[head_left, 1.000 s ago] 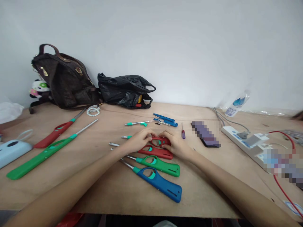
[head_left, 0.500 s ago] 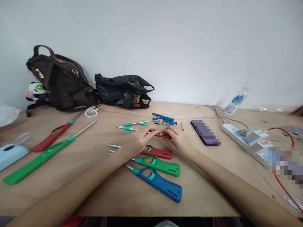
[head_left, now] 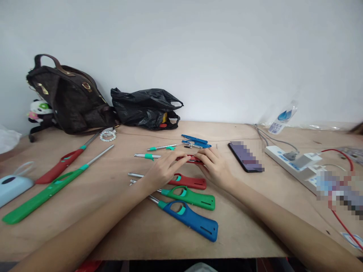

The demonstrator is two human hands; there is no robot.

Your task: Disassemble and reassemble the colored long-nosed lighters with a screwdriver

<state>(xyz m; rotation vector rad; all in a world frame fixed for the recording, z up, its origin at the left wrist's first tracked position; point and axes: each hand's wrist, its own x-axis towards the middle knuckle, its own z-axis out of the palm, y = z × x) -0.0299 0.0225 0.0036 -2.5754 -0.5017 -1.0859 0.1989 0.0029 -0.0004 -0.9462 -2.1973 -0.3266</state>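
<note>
My left hand [head_left: 166, 168] and my right hand [head_left: 214, 166] are closed on the two ends of a red lighter handle [head_left: 194, 159]. Its inner side looks partly exposed, though fingers cover much of it. A metal tube with a teal collar [head_left: 149, 156] sticks out left of my left hand, seemingly part of the same lighter. Just behind lie a loose lighter tube [head_left: 163, 147] with teal parts and wires, and blue handle halves [head_left: 195, 140]. Nearer me lie a red lighter [head_left: 191, 181], a green lighter [head_left: 200, 199] and a blue lighter [head_left: 195, 223], partly under my left forearm.
On the left are a long red lighter [head_left: 61, 164], a long green lighter [head_left: 48, 192] and a bead bracelet [head_left: 107, 135]. A brown backpack [head_left: 73, 98] and black plastic bag [head_left: 141, 107] stand behind. To the right are a phone [head_left: 244, 156], power strip [head_left: 295, 170] and bottle [head_left: 283, 118].
The metal tube with the teal collar has shifted left and slightly toward me. Both hands keep hold of the red handle, fingers slightly repositioned. The view has shifted a little.
</note>
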